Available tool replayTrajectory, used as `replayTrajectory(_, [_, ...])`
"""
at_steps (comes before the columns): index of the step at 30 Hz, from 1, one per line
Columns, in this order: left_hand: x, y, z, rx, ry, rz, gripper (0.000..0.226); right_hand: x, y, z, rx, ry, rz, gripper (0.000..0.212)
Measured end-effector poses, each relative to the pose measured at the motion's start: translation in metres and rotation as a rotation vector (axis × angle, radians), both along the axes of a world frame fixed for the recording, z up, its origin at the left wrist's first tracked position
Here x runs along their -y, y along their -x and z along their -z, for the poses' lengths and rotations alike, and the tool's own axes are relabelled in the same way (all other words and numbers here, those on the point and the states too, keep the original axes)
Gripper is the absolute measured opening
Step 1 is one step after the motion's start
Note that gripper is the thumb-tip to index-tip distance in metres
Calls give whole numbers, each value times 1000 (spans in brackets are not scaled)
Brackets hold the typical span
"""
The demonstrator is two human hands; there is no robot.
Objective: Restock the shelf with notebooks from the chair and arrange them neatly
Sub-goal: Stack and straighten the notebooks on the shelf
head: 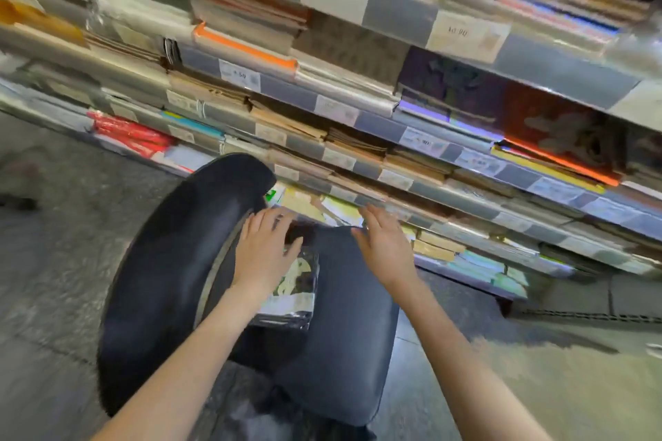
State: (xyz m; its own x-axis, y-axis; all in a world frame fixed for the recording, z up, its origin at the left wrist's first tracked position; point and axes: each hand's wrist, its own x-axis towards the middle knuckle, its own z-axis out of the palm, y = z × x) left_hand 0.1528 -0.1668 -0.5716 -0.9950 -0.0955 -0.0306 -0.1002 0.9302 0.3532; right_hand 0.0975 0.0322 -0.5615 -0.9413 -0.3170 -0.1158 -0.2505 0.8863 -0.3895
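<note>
- The left hand [267,243] lies flat with fingers spread, palm down on the top end of a plastic-wrapped stack of notebooks with a dark, cream-patterned cover [292,288]; it presses on the stack and is not clenched round it.
- The right hand [385,243] is open too, fingers straight and together, and holds nothing. It hovers at about three o'clock from the left hand, over the far edge of the seat, though the blur makes it hard to say whether it touches anything.
- The stack rests on the padded dark blue-grey office chair [344,333], on the left side of the seat, just beside the curved black backrest, which rises at nine o'clock.
- The wrapping is glossy and catches the light; a pale label band crosses the near end of the top cover.
- At twelve o'clock stands the tiered grey metal shelf [394,11], its front rails carrying white price tags, its levels packed with flat piles of brown, orange, purple and pastel notebooks.
- The rough grey concrete floor [53,279] spreads around the chair.
</note>
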Motion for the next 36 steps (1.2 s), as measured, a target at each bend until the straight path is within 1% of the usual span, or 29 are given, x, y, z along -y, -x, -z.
replayTrajectory(3, [8,-25,37,122,-29,-51,46,6,-16,40,139,-10,7,46])
replayTrajectory(8, [23,-65,94,271,-61,-123,53,23,-37,98,262,2,-1,47])
replayTrajectory(14, [35,-97,137,420,-106,-233,69,41,-39,149,368,-5,-18,53])
replayTrajectory(19, [37,-108,158,494,-187,-310,84,47,-28,170,386,-9,-19,61])
replayTrajectory(22, [31,-109,165,514,-276,-369,85,52,-22,177,435,19,-1,66])
replayTrajectory(27, [29,-112,173,464,-341,-410,88,58,-20,181,545,33,13,72])
replayTrajectory(32, [32,-111,174,452,-516,-394,96,60,-18,186,649,191,108,71])
replayTrajectory(36, [33,-110,174,468,-551,-387,99,61,-17,187,703,305,171,66])
